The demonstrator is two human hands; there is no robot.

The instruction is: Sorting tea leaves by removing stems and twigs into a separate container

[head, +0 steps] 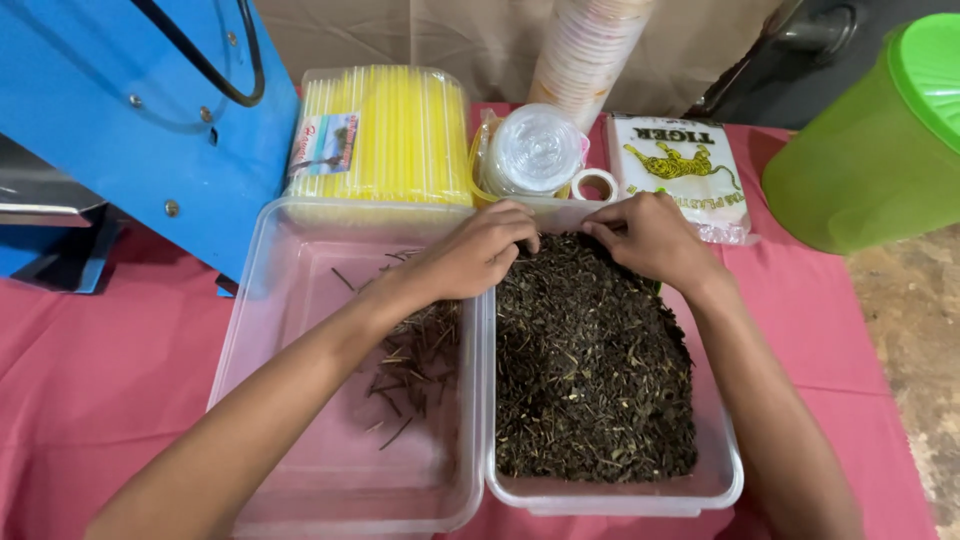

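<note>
Two clear plastic tubs sit side by side on a pink tablecloth. The right tub [722, 470] is filled with dark dried tea leaves [590, 370]. The left tub [300, 300] holds only a small scatter of thin twigs [420, 360]. My left hand [475, 250] reaches across the shared rim with its fingertips pinched in the leaves at the far edge of the right tub. My right hand [650, 235] rests on the far end of the same leaf pile, fingers curled into it. Whether either hand pinches a twig is hidden.
Behind the tubs lie a pack of yellow straws [385, 135], a stack of clear cup lids [535, 150], a tape roll [597, 185], a stack of cups [590, 50] and a white printed bag [680, 160]. A blue machine [140, 110] stands at left, a green jug [880, 140] at right.
</note>
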